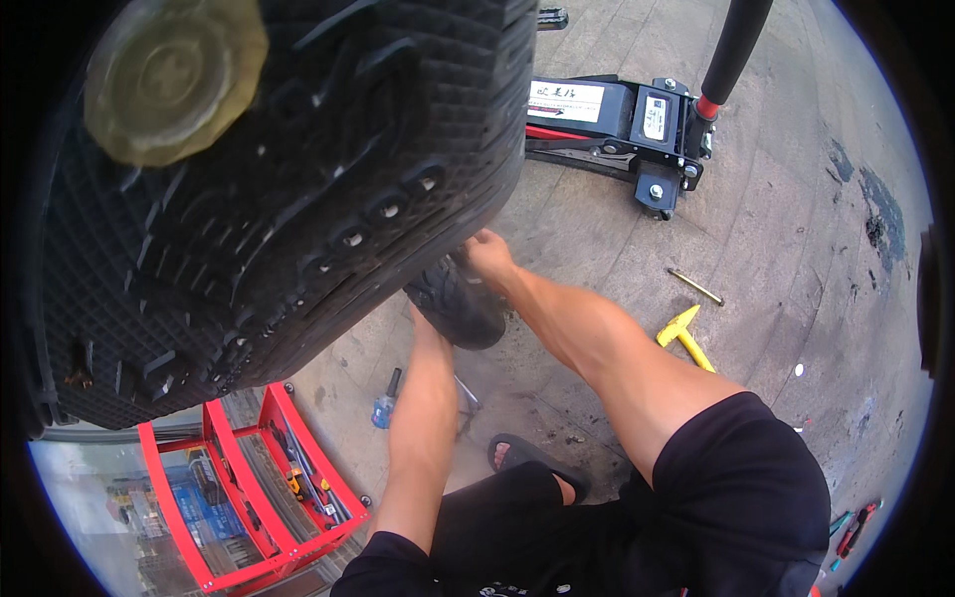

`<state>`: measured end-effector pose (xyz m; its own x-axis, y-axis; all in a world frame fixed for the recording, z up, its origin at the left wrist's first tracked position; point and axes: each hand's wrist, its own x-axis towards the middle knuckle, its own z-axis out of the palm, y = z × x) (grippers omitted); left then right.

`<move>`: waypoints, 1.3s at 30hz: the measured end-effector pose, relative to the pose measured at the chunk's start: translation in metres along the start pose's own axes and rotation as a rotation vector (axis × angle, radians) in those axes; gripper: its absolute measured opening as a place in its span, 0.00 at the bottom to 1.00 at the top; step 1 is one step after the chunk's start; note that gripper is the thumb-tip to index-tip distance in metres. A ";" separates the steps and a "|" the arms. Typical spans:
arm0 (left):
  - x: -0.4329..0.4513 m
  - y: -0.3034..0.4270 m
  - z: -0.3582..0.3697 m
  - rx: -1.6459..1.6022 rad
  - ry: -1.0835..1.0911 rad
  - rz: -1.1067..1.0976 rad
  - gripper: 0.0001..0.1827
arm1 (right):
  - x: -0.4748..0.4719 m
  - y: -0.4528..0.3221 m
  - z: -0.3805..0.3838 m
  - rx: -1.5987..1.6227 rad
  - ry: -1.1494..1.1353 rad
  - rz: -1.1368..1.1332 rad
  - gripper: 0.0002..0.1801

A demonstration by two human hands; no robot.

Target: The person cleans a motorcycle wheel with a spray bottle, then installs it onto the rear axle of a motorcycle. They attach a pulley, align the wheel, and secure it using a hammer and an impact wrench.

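A large black moulded part with a diamond texture and raised shapes (298,186) fills the upper left, with a translucent yellowish knob (175,78) near the camera. Below its lower edge is a dark rounded part (466,313), which I cannot identify. My right hand (489,254) is at the upper right side of that part with fingers curled; whether it grips anything is unclear. My left forearm (421,403) reaches up behind the rounded part, which hides the left hand.
A black floor jack (619,119) with an upright handle stands at the upper right. On the paving lie a thin metal rod (695,287), a yellow hammer (683,328) and a blue-bodied tool (383,410). A red tool cart (239,433) is at the lower left, my sandalled foot (507,455) below.
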<state>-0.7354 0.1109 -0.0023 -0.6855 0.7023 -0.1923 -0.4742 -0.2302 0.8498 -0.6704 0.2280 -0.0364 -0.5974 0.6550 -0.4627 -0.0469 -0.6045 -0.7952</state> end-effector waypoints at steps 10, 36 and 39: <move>0.000 0.004 0.013 0.113 0.024 -0.080 0.19 | -0.008 -0.010 0.001 0.030 -0.080 0.041 0.16; -0.014 0.004 0.009 0.184 0.087 -0.106 0.19 | -0.007 0.000 -0.002 0.305 -0.173 0.098 0.12; -0.014 0.005 0.009 0.180 0.086 -0.108 0.18 | -0.009 -0.003 -0.004 0.301 -0.147 0.105 0.15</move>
<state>-0.7230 0.1054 0.0087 -0.6843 0.6547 -0.3211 -0.4464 -0.0281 0.8944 -0.6617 0.2259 -0.0321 -0.7192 0.5229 -0.4574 -0.1994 -0.7861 -0.5851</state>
